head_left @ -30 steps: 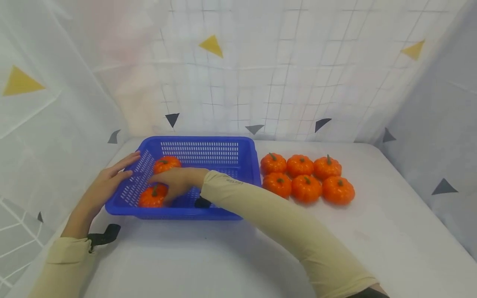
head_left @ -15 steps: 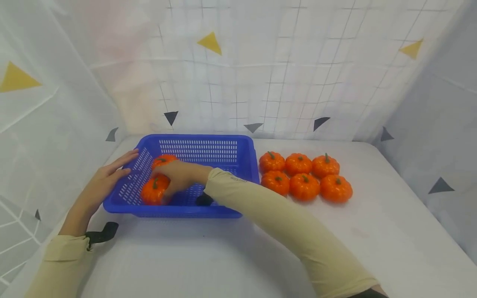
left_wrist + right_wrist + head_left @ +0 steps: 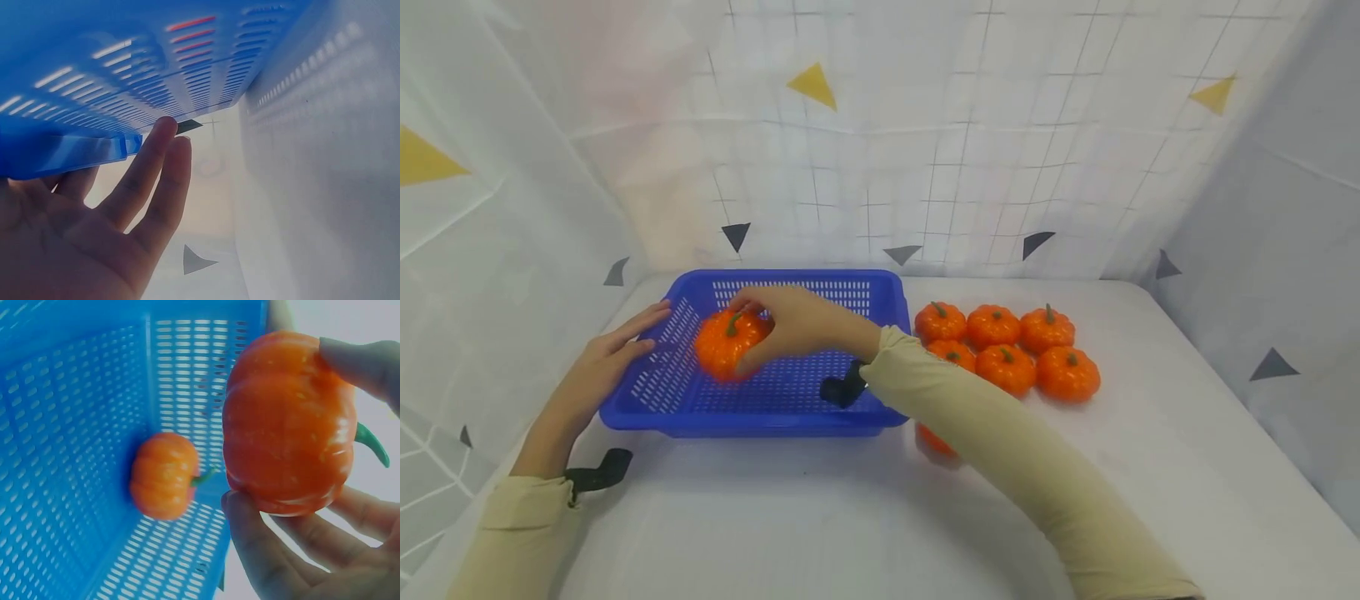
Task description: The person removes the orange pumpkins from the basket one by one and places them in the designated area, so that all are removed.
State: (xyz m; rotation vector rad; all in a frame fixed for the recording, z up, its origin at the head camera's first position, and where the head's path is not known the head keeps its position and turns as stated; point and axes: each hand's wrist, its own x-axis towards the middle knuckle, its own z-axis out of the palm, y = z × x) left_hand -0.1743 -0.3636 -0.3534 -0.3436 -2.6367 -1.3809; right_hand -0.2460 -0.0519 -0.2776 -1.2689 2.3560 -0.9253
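A small orange toy pumpkin (image 3: 721,352) with a green stem is gripped between the thumb and fingers of my right hand (image 3: 801,321), raised over the left part of a blue slotted plastic basket (image 3: 760,423). The right wrist view shows a second pumpkin (image 3: 164,477) lying inside the basket; in the head view the raised one hides it. My left hand (image 3: 589,373) is at the basket's left side, its fingers stretched along the rim. From the left wrist view, two of its fingers (image 3: 170,181) extend just below the slotted wall.
To the right of the basket, several more pumpkins (image 3: 1006,369) stand in two rows on the white table (image 3: 737,517). Another pumpkin (image 3: 936,440) shows partly under the right sleeve (image 3: 1000,450). White sheeting (image 3: 880,167) encloses the back and sides.
My right hand has lifted the front pumpkin up from the basket's floor and drawn slightly back to the right. A pumpkin formerly hidden by the sleeve now shows. My left hand stays at the rim.
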